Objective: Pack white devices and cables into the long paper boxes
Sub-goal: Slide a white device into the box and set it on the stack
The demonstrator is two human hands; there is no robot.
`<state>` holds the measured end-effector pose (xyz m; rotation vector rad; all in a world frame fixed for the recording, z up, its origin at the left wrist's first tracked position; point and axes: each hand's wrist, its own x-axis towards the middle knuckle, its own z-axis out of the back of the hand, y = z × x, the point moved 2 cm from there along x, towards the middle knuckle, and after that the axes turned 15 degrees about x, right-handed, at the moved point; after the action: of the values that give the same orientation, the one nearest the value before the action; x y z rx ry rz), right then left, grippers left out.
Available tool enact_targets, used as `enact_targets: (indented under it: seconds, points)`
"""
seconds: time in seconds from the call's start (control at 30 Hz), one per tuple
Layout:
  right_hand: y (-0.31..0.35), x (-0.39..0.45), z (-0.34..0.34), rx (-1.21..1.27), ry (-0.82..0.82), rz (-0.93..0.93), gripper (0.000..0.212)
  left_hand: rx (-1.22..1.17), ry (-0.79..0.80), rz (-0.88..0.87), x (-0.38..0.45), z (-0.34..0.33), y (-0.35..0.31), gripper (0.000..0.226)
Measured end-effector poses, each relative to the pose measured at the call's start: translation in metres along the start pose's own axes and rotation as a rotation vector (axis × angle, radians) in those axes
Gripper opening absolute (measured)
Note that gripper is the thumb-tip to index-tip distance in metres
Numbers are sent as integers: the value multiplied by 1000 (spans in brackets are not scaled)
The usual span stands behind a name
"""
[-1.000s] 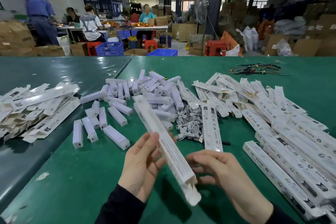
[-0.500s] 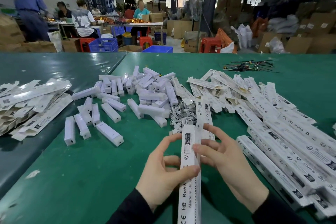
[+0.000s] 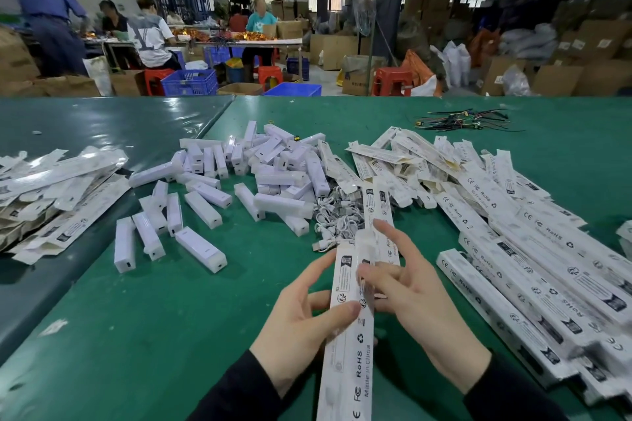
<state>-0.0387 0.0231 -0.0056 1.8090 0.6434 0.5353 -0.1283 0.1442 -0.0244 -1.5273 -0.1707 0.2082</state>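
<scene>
The box (image 3: 352, 328) is running off the bottom edge, its near end unseen. The left hand (image 3: 301, 328) and right hand (image 3: 420, 304) are covering part of its print. Boxes (image 3: 547, 284) at right are blurring and leaving the frame.

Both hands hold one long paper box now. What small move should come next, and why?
Probably the right hand should tuck the far-end flap shut, while the left hand steadies the long box: its fingers already rest at that end, where the flap looks still raised.
</scene>
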Motion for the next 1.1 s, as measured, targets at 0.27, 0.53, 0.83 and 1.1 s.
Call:
enact_targets:
  seconds: [0.27,0.53,0.83,1.1]
  points:
    - [3,-2,-4,-18,1,7,45,-114,89,13,0,3,0,46]
    - [7,-5,-8,14,56,-10,44,-106,107,3,-1,3,-1,46]
    - [8,-6,-6,-71,78,44,18,-21,119,-21,-3,1,-2,44]
    - [12,-4,-5,-83,142,-53,41,13,147,-17,-6,3,-8,30]
